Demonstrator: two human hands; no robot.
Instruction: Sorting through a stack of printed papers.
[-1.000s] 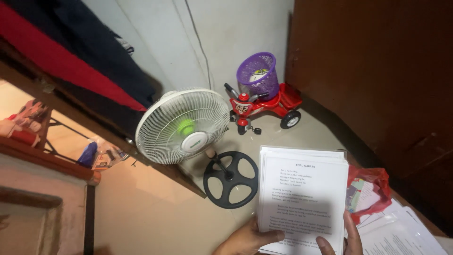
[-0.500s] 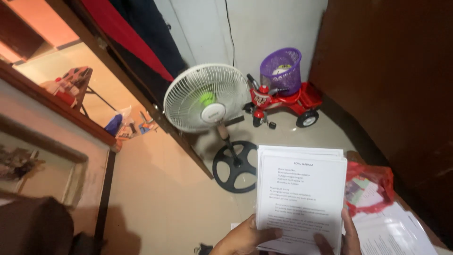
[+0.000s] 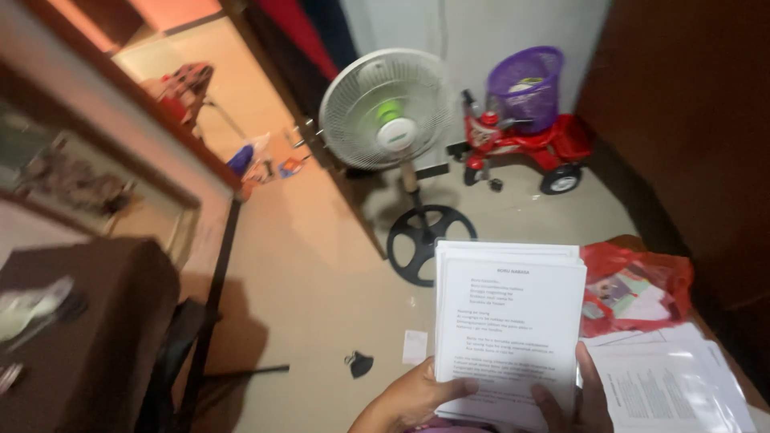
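Both hands, left hand and right hand, are still gripping the paper stack, fingers closed on its lower edge; only the view is swinging leftward past the standing fan.

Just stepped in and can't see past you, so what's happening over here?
A person holds a stack of printed white sheets upright in both hands: the left hand grips the lower left edge and the right hand the lower right. More papers and a red plastic bag lie to the right. Beyond, on the floor, stand a white pedestal fan and a red toy tricycle with a purple basket on it.
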